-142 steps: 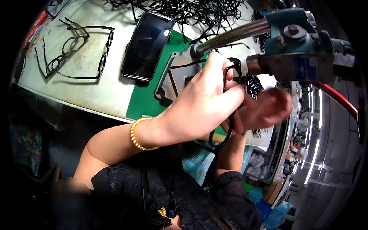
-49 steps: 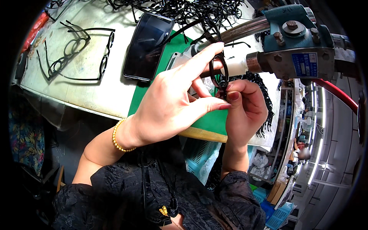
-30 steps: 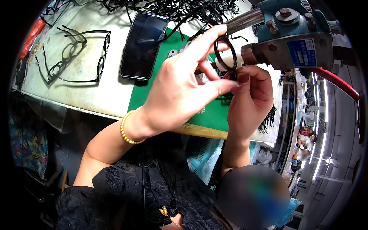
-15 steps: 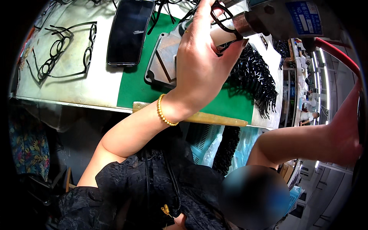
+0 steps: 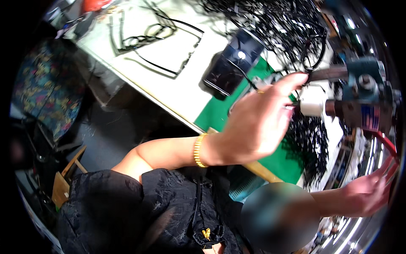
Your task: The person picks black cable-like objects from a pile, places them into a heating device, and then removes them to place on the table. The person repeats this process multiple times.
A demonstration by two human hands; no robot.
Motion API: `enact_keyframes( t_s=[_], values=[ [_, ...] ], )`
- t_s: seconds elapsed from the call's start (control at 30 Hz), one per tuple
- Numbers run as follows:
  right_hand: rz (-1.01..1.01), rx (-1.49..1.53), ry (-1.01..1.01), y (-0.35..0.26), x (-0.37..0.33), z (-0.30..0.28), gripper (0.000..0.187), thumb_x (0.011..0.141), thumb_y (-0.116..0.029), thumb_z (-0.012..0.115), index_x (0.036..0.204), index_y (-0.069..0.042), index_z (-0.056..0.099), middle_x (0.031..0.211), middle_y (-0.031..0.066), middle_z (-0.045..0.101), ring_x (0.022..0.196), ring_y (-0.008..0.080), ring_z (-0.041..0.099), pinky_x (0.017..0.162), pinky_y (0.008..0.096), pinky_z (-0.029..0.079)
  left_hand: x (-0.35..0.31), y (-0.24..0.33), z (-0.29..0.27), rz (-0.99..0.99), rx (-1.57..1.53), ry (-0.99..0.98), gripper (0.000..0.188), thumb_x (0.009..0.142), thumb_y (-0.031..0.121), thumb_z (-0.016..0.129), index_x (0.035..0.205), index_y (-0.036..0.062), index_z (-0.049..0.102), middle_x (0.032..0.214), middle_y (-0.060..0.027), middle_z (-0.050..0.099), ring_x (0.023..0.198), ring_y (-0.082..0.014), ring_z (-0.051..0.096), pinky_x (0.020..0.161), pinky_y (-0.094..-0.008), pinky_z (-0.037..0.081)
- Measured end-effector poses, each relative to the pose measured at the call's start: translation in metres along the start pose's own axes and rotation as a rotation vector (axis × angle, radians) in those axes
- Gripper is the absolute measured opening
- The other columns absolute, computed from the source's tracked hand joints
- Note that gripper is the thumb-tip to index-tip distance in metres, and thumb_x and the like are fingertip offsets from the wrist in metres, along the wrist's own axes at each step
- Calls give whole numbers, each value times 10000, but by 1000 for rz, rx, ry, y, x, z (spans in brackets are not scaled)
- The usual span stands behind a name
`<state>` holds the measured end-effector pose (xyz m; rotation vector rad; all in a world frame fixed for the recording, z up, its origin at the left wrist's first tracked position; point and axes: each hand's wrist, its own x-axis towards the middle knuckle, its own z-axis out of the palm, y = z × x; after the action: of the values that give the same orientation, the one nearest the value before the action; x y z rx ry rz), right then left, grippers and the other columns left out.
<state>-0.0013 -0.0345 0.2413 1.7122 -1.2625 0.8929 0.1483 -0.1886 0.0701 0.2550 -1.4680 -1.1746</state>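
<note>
My left hand, with a gold bead bracelet, pinches a black eyeglass frame; one thin temple sticks out past the wrist side, and the fingers hide the middle. Its fingertips are beside the white cylindrical tip of a hand press. At the right rim, my right hand has its fingers stretched out and apart, close to the press's red lever. Whether it touches the lever is hard to make out.
Several black eyeglass frames lie on the white tabletop, left of a dark phone. Black temples are heaped at the back and right of the green mat. A yellowish strip runs along the front edge.
The view has turned and shifted, so the table slants and more of the press shows. My left hand sits lower against the press tip. The right hand shows more clearly, fingers spread.
</note>
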Motion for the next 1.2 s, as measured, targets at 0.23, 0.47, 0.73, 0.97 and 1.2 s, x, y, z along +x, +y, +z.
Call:
enact_keyframes(
  t_s=[0.23, 0.47, 0.73, 0.97, 1.2],
  values=[
    [775, 476, -234, -97, -121, 112, 214, 967, 13, 496, 1178, 28, 526, 1224, 163, 514, 1080, 240, 565, 997, 389, 469, 15, -51, -143, -232, 437, 96, 386, 993, 76, 539, 1375, 68, 482, 1087, -197, 707, 910, -294, 729, 748, -360, 567],
    [923, 555, -292, -102, -141, 120, 241, 933, 87, 462, 1152, 13, 530, 1198, 140, 505, 1094, 230, 559, 984, 355, 460, 41, -78, -204, -3, 1008, 87, 167, 871, 253, 753, 870, 86, 770, 797, -74, 706, 684, -254, 622, 653, -374, 485],
    [1124, 559, -207, -101, -186, 95, 259, 967, 81, 450, 1196, -5, 534, 1132, 78, 565, 997, 151, 577, 906, 306, 495, 19, -58, -148, 225, 983, 129, 153, 830, 199, 779, 828, 94, 667, 849, -56, 659, 695, -226, 660, 565, -329, 534],
    [1214, 544, -194, -106, -205, 84, 305, 917, 137, 408, 1169, 15, 528, 1140, 86, 520, 975, 161, 561, 862, 314, 503, 38, -73, -216, 203, 1200, -54, 120, 846, 253, 758, 871, 135, 768, 957, -29, 691, 893, -225, 640, 849, -363, 503],
    [1148, 480, -194, -115, -210, 80, 338, 921, 129, 403, 1211, 7, 526, 1160, 93, 528, 981, 161, 557, 857, 301, 500, 47, -75, -185, -98, 1025, -44, 376, 847, 344, 764, 1107, 86, 677, 1009, -94, 640, 909, -250, 622, 840, -383, 504]
  ],
)
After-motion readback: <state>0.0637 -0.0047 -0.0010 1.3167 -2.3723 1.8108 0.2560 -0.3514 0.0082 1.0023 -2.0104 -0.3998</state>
